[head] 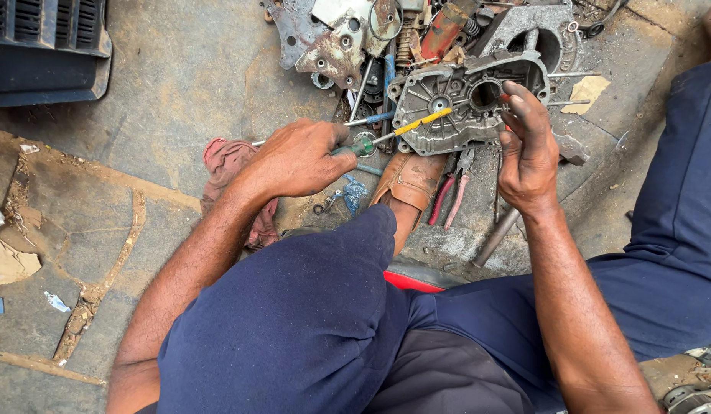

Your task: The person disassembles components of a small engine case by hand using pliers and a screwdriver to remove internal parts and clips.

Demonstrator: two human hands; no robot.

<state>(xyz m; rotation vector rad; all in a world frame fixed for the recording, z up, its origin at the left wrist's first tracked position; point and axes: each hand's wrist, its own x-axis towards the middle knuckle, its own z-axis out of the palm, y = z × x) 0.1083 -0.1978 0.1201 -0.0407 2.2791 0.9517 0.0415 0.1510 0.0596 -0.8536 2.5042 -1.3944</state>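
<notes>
The left hand (298, 159) is clamped on a screwdriver (386, 136) whose tip reaches the grey engine casing (447, 103), which the open-fingered right hand (528, 146) steadies.

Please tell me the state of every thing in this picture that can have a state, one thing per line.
Grey cast metal engine casing: lying open side up, dirty.
Screwdriver with green handle and yellow band: gripped in left hand, shaft across the casing.
Right hand: greasy, fingers on the casing's edge.
Red-handled pliers: lying unused.
Reddish rag: crumpled on the ground.
</notes>
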